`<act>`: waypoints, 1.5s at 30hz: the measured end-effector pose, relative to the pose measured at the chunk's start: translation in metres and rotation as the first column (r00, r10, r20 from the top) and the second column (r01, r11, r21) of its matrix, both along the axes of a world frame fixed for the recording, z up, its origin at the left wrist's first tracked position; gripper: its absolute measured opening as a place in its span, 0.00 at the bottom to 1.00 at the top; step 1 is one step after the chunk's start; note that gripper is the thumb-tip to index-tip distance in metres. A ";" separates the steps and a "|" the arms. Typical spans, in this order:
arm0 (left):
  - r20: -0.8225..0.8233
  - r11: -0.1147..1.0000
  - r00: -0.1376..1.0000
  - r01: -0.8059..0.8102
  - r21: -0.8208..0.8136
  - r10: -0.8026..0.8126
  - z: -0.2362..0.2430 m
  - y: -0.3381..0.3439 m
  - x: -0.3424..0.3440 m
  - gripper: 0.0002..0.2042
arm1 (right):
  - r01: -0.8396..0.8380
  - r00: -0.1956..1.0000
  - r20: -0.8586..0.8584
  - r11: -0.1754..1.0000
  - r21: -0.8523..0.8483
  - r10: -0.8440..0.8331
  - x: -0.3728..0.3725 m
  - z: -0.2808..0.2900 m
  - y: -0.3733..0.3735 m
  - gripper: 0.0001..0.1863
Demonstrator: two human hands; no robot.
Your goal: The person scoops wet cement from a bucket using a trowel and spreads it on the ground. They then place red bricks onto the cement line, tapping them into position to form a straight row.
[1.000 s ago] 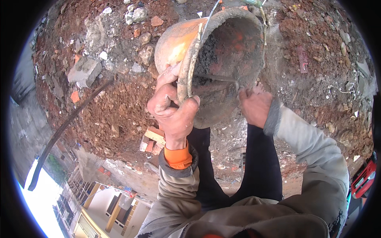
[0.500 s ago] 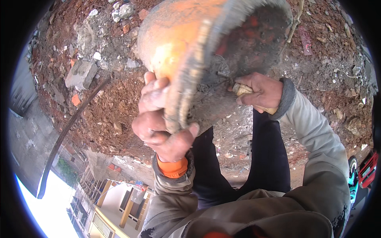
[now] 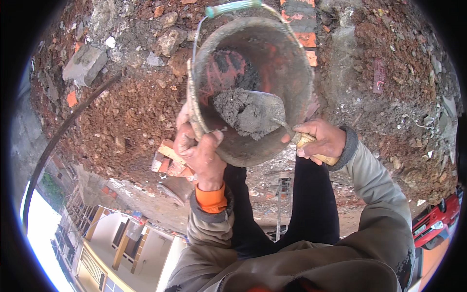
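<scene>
A mortar-caked bucket with a wire handle and a pale green grip hangs in front of me, its mouth turned up toward me. My left hand is closed around the left side of its rim. Inside the bucket is the blade of a trowel, carrying a heap of wet grey mortar. My right hand wraps round the trowel's wooden handle at the bucket's near right rim. More mortar clings to the bucket's inner wall and bottom.
Past the bucket runs a row of red bricks with mortar. Broken brick pieces lie beside my left hand. A concrete chunk rests on reddish rubble at the left, near a long dark curved rod. A red vehicle stands at the right edge.
The bucket has swung from tilted on its side to mouth-up, showing its inside. The trowel blade, blurred and hidden before, now shows with mortar on it. Both hands keep their holds.
</scene>
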State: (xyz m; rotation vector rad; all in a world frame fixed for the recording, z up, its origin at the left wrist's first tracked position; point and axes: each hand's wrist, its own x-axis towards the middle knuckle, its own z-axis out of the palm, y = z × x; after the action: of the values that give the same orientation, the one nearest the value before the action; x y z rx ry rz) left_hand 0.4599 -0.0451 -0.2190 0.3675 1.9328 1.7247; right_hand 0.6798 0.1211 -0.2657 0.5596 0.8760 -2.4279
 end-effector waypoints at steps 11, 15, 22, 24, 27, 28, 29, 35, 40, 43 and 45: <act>0.060 0.963 0.963 -0.260 -0.077 0.264 -0.006 -0.054 -0.026 0.23 | -0.332 0.943 0.308 0.278 0.902 0.126 0.085 -0.155 0.101 0.22; 0.074 0.970 0.968 -0.233 -0.064 0.238 -0.010 -0.047 -0.023 0.26 | -0.566 0.737 0.650 -0.355 0.744 0.188 0.078 -0.237 0.102 0.21; 0.126 0.970 0.962 -0.240 -0.044 0.243 -0.011 -0.058 -0.020 0.20 | -0.312 0.913 0.333 0.124 0.942 -0.234 0.111 -0.205 -0.006 0.23; 0.185 0.979 0.962 -0.197 -0.051 0.203 -0.008 -0.061 -0.018 0.21 | -0.511 0.787 0.556 0.222 0.830 -0.267 0.115 -0.229 -0.027 0.21; 0.155 0.968 0.957 -0.231 -0.101 0.245 -0.004 -0.053 -0.012 0.20 | -0.457 0.793 0.506 0.220 0.862 -0.338 0.118 -0.302 -0.052 0.22; 0.152 0.968 0.959 -0.226 -0.108 0.240 -0.008 -0.053 -0.011 0.20 | -0.255 0.808 0.340 0.234 0.938 -0.482 0.126 -0.333 -0.067 0.20; 0.178 0.953 0.939 -0.277 -0.124 0.296 -0.007 -0.043 -0.007 0.18 | -0.038 0.770 0.160 0.206 0.978 -0.617 0.128 -0.366 -0.082 0.20; -0.041 0.889 0.920 -0.387 -0.244 0.389 -0.009 -0.055 -0.003 0.21 | 0.636 0.225 0.384 0.434 0.639 -0.896 -0.011 -0.377 -0.113 0.18; -0.013 0.886 0.937 -0.334 -0.322 0.349 -0.012 -0.049 -0.003 0.23 | -0.018 0.545 0.396 0.462 0.887 -0.739 0.014 -0.411 -0.097 0.24; 0.034 0.884 0.928 -0.343 -0.317 0.372 -0.002 -0.056 -0.006 0.26 | -0.485 0.668 0.634 0.417 0.768 -0.390 0.029 -0.381 -0.082 0.26; 0.023 0.861 0.895 -0.422 -0.284 0.446 -0.002 -0.051 -0.005 0.29 | -0.501 0.738 0.600 0.343 0.794 -0.310 0.049 -0.361 -0.051 0.23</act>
State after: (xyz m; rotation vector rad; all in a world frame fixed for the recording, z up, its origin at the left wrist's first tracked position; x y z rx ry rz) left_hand 0.4548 -0.0964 -0.2209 -0.2667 2.2722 1.6601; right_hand 0.7289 0.0705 -0.6263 1.6139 1.8334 -1.0551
